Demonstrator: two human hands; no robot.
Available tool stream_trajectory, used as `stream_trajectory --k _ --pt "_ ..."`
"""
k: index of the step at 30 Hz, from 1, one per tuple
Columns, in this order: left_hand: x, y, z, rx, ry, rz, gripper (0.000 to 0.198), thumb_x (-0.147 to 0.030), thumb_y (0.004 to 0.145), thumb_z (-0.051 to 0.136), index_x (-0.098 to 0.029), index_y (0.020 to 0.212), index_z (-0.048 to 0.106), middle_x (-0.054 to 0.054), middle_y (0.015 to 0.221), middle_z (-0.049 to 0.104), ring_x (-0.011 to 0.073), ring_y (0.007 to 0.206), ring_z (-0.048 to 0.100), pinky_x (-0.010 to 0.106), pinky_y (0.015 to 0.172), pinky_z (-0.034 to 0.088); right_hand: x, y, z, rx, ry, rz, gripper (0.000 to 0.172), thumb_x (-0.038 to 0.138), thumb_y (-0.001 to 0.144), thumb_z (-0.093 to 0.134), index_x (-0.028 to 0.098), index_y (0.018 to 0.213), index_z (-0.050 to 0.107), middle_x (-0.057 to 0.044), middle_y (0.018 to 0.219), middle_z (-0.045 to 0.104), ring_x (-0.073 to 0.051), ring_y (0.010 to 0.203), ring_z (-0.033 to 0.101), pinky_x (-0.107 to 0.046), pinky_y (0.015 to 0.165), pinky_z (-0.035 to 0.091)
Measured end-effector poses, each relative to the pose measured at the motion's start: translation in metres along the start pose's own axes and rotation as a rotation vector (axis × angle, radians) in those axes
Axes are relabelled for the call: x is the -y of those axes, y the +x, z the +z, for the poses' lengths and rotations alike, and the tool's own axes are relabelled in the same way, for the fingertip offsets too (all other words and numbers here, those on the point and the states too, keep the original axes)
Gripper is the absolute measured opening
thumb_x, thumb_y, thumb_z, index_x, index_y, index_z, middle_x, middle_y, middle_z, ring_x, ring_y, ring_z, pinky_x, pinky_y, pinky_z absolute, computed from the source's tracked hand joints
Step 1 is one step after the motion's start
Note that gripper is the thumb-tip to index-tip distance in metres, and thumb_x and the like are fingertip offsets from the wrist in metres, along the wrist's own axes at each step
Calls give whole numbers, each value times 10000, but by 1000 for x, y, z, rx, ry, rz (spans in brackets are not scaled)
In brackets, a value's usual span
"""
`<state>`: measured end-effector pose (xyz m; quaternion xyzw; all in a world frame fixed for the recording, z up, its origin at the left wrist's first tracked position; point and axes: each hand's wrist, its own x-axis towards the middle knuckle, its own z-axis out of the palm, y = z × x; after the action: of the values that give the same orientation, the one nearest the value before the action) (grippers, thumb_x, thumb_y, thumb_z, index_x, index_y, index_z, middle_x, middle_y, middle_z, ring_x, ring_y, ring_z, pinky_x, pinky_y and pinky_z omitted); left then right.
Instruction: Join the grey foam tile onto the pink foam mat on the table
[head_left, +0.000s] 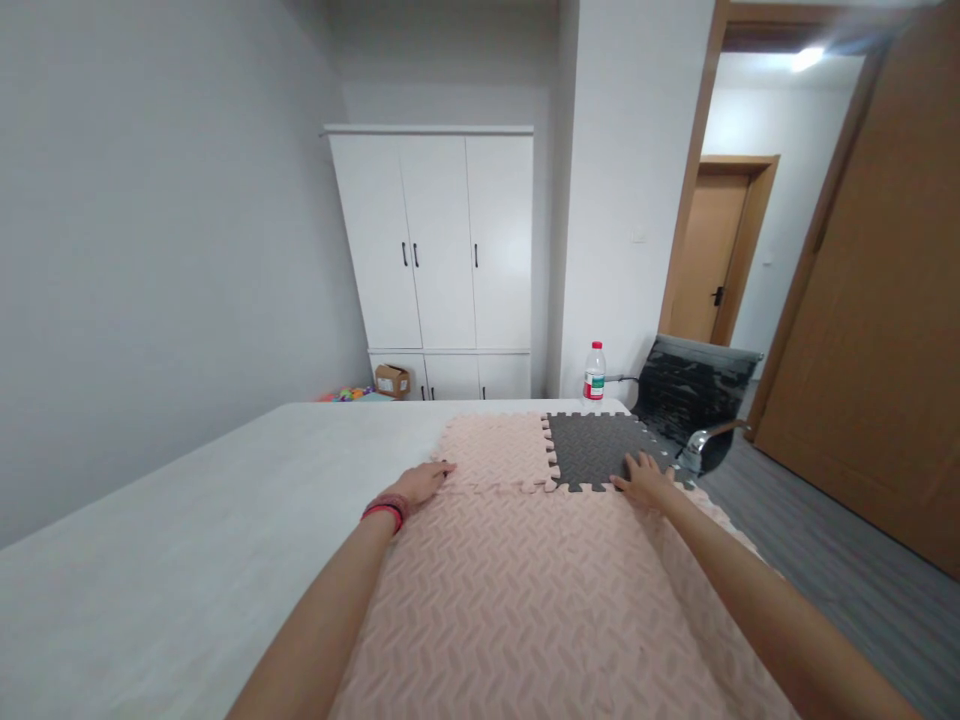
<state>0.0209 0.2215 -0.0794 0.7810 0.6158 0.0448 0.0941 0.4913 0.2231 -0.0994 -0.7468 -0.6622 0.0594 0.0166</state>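
Pink foam puzzle mats [525, 590] lie joined together on a white bed [187, 520]. A dark grey foam tile [596, 447] is fitted into their far right corner. My left hand [421, 483] rests flat with fingers stretched out at the left edge of the far pink tile [499, 450]. A red band is on that wrist. My right hand [643, 482] lies flat, fingers spread, on the near edge of the grey tile where it meets the pink mat. Neither hand holds anything.
A plastic bottle [594, 372] with a red cap stands beyond the bed's far end. A black office chair [694, 395] stands at the right, by an open wooden door [877, 300]. A white wardrobe [439, 260], a small cardboard box [393, 380] and colourful toys [346, 394] are at the back.
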Motion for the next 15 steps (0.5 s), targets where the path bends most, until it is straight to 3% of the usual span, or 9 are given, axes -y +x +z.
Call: stream_trajectory --k 8,12,15 --pt "7 -13 15 -87 36 11 435 -422 911 387 -279 1322 395 63 1435 366 269 1326 303 610 1091 156 130 -12 -14 -46 79 -414 743 680 831 281 207 1404 291 -123 1513 140 -253 1378 135 -430 1068 208" --pt "8 -14 20 -113 74 35 408 -356 927 359 -299 1331 377 51 1433 373 263 1321 315 625 1085 153 192 -14 -5 -47 109 -522 746 662 845 261 174 1410 274 -146 1514 130 -260 1381 120 -422 1085 156" --pt "11 -13 23 -136 97 43 404 -311 930 356 -312 1334 368 45 1434 371 255 1311 332 605 1072 219 220 -15 12 -23 125 -538 750 663 851 193 187 1429 229 -131 1518 125 -267 1387 80 -490 1087 87"
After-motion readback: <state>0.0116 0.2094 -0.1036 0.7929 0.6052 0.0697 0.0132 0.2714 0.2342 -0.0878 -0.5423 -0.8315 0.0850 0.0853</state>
